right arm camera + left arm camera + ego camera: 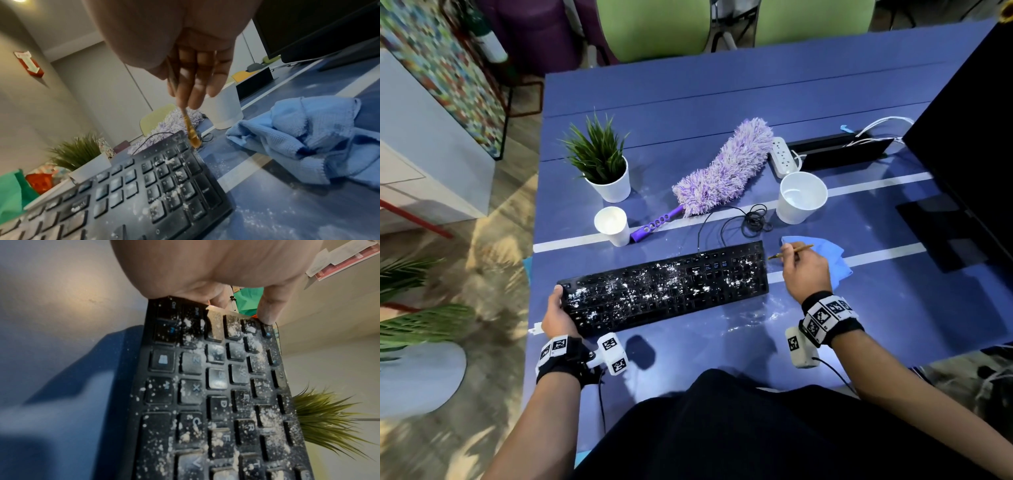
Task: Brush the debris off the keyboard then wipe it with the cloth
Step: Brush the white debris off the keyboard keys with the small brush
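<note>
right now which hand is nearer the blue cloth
Right. The right hand, holding a thin brush, hovers at the cloth, overlapping its near edge in the head view. The left hand grips the keyboard's far left end.

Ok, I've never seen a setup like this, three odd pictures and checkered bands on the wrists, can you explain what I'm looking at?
No machine here: a person works with bare hands, wearing one camera on the head and one on each wrist. The big picture is the head view, looking down at a blue table. The other two look along each hand.

The left hand grips the left end of a black keyboard speckled with white debris. The right hand pinches a thin brush, its tip near the keyboard's far right corner. Just beyond that hand lies a crumpled blue cloth, not yet used.

Also on the table: a purple duster, two white cups, a potted plant and a power strip.
</note>
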`<state>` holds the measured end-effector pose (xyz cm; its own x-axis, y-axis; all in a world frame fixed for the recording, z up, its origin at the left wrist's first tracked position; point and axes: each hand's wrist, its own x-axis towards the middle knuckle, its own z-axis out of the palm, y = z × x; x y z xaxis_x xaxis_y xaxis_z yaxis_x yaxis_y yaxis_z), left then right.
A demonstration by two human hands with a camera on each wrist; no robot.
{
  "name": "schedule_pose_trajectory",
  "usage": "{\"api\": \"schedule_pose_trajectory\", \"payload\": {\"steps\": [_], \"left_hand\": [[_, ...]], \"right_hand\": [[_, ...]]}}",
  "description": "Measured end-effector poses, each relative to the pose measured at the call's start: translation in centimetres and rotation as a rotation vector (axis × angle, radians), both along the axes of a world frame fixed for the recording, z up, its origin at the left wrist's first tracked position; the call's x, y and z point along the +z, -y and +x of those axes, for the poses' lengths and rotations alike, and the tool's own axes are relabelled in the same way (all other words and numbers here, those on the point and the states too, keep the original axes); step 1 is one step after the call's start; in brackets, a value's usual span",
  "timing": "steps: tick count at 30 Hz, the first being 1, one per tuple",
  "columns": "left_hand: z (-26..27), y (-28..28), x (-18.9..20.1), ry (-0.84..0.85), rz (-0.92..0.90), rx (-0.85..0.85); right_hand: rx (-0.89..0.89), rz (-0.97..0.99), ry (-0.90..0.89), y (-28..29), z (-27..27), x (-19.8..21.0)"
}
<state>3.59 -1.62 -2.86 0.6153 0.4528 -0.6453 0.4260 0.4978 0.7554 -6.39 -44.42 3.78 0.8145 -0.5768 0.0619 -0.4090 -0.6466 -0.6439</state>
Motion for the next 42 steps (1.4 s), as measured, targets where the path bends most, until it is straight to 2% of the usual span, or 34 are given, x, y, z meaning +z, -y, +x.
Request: {"api": "schedule_pose_trajectory", "payload": {"steps": [3, 6, 9, 12, 16, 20, 24, 27, 28, 32, 34, 36, 38, 39, 40, 42], "left_hand": [[0.0, 0.0, -0.2, -0.012, -0.014, -0.003], [0.1, -0.4, -0.7, -0.016, -0.014, -0.013], [0.2, -0.6, -0.8, -0.034, -0.006, -0.009], [0.4, -1.0, -1.1, -0.052, -0.007, -0.011], [0.3, -1.1, -1.4, -0.038, -0.015, -0.031], [0.4, -1.4, -1.8, -0.047, -0.008, -0.017], [0.2, -0.9, -1.4, -0.034, 0.007, -0.005], [0.2, -0.9, -1.5, -0.031, 0.006, 0.001], [0.3, -0.9, -1.5, -0.029, -0.006, -0.011], [0.2, -1.1, -1.5, -0.017, -0.021, -0.029], [0.2, -0.8, -1.3, -0.034, -0.020, -0.017], [0.2, -0.7, -1.2, -0.023, -0.013, -0.015], [0.1, -0.6, -1.2, -0.015, -0.012, -0.016], [0.0, -0.5, -1.2, -0.020, -0.019, -0.011], [0.0, -0.5, -1.2, -0.017, -0.018, -0.006], [0.0, -0.7, -1.1, -0.023, -0.002, -0.009]], "right_hand": [[0.088, 0.048, -0.021, -0.2, 0.0, 0.0], [0.029, 0.017, -0.054, -0.2, 0.0, 0.3], [0.062, 0.084, -0.002, -0.3, 0.2, 0.3], [0.047, 0.017, -0.072, -0.3, 0.3, 0.2], [0.022, 0.056, 0.015, -0.2, 0.3, 0.9], [0.058, 0.031, -0.150, 0.0, -0.3, -0.3], [0.034, 0.034, -0.046, 0.0, -1.1, -0.5], [0.041, -0.018, -0.227, 0.2, -1.0, -0.8], [0.031, -0.038, -0.231, 0.2, -1.1, -0.7], [0.127, 0.012, 0.097, -0.4, -1.1, 0.8], [0.203, -0.001, 0.165, -0.9, -0.8, 1.1], [0.254, -0.041, 0.048, -1.1, -0.8, 0.4], [0.266, -0.105, -0.180, -1.2, -1.1, -0.3], [0.257, -0.117, -0.240, -1.3, -1.3, -0.4], [0.245, -0.102, -0.236, -1.2, -1.6, -0.5], [0.244, -0.073, -0.112, -1.4, -2.0, -0.4]]}}
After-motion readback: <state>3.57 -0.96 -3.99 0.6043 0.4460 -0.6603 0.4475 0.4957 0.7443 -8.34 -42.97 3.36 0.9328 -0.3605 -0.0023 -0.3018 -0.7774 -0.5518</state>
